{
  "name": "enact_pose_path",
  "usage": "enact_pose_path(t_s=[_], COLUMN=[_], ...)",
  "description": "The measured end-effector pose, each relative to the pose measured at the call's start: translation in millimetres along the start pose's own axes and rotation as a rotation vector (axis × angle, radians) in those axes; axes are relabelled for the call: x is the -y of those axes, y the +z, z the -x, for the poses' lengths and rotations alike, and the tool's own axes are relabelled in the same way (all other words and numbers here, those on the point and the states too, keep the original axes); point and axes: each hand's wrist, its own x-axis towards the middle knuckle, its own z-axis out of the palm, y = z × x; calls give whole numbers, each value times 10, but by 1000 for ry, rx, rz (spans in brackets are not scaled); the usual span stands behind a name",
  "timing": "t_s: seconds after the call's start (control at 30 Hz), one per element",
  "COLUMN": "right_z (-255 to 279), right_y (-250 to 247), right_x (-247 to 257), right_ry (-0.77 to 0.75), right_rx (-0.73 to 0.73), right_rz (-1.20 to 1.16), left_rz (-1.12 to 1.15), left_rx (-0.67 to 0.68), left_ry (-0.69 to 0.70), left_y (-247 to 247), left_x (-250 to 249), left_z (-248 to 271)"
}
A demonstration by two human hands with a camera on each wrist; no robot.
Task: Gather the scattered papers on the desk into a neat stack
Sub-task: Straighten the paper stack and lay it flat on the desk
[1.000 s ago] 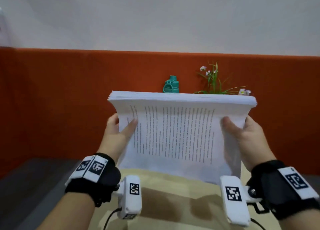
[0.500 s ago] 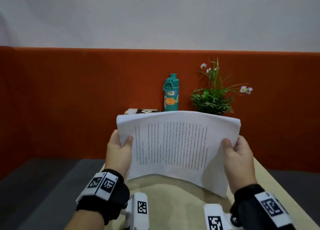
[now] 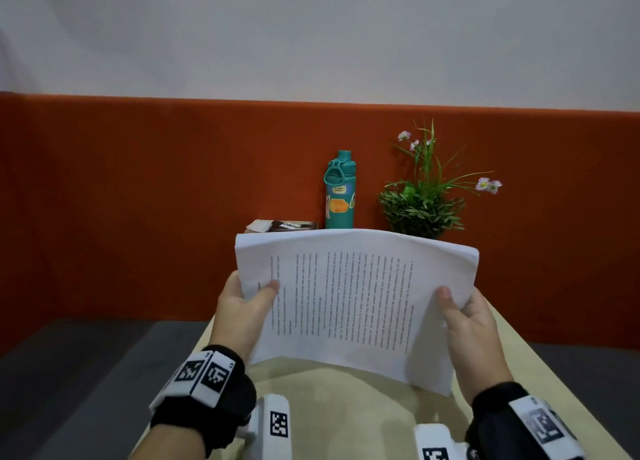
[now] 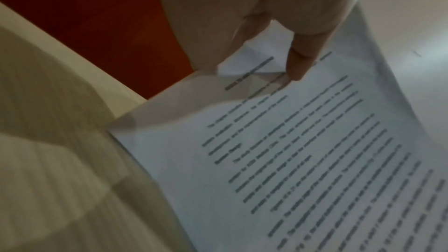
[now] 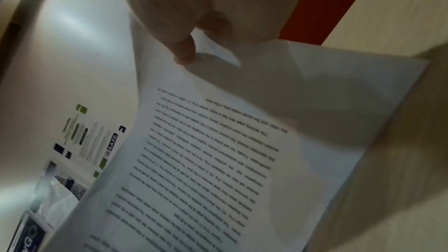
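Head view, papers: the stack of papers is held upright above the desk, printed side toward the camera, top edge bowed; its lower edge looks to sit on or just over the desk, which one I cannot tell.
Head view, left hand: the left hand pinches the stack's left edge, thumb on the printed face, the other fingers hidden behind the sheets.
Head view, right hand: the right hand pinches the stack's right edge the same way, thumb in front.
Head view, beyond the papers: a teal bottle stands upright behind the stack's top edge, a potted plant to the right of the bottle, a small flat book to its left, all against the orange panel.
Left wrist view, grip: the thumb presses onto the printed page near a bent corner; the picture is blurred.
Left wrist view, papers: the page's lower corner reaches the pale desk surface.
Right wrist view, grip: the thumb pinches the sheet edge; the remaining fingers are out of sight behind the paper.
Right wrist view, background: a wall poster shows past the paper's far edge.
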Motion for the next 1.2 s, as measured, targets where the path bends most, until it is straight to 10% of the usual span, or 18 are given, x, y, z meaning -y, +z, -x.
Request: enact_pose_path(t_s=[0.37, 0.8, 1.2], right_z=[-98, -276, -177], right_y=[-125, -131, 322], right_x=[-162, 200, -192], right_ry=[188, 154, 356], right_rx=[94, 123, 331], right_rz=[324, 904, 956], left_rz=[-305, -569, -758], left_rx=[81, -160, -73], left_ry=[-25, 114, -276], left_y=[-122, -123, -757], left_x=[170, -96, 258], left_z=[-95, -174, -427])
